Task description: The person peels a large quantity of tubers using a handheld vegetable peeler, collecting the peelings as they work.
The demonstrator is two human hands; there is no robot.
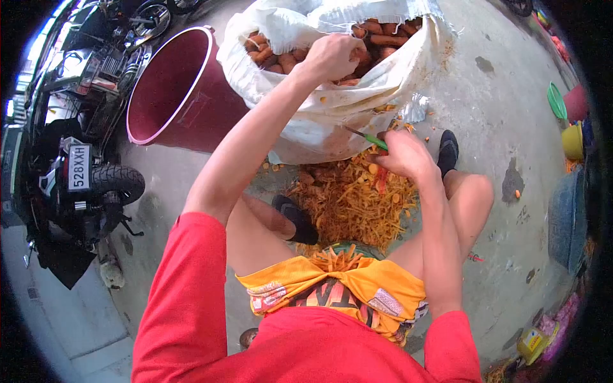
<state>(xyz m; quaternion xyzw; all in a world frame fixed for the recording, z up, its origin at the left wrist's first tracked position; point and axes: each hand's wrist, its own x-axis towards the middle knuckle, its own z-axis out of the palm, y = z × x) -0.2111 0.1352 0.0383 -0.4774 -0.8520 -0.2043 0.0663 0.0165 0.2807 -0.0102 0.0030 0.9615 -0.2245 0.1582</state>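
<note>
My left hand (pixel 333 57) is at the mouth of a big white sack (pixel 306 121), its fingers curled beside the orange-brown carrots (pixel 388 39) inside. Whether it grips one of them I cannot make out. Lower and to the right, my right hand (pixel 403 154) is wrapped round a green-handled peeling tool (pixel 373 139), whose thin blade points up and left towards the sack. Below that hand, a heap of orange peelings (pixel 357 204) covers the floor between my feet. More peelings lie on my lap.
A large dark red bin (pixel 191 96) leans left of the sack. Farther left stand motorbikes, one with a rear tyre (pixel 118 185) near the bin. At the right edge are a blue tub (pixel 567 220), a yellow container (pixel 573 142) and a green-rimmed basin (pixel 557 101).
</note>
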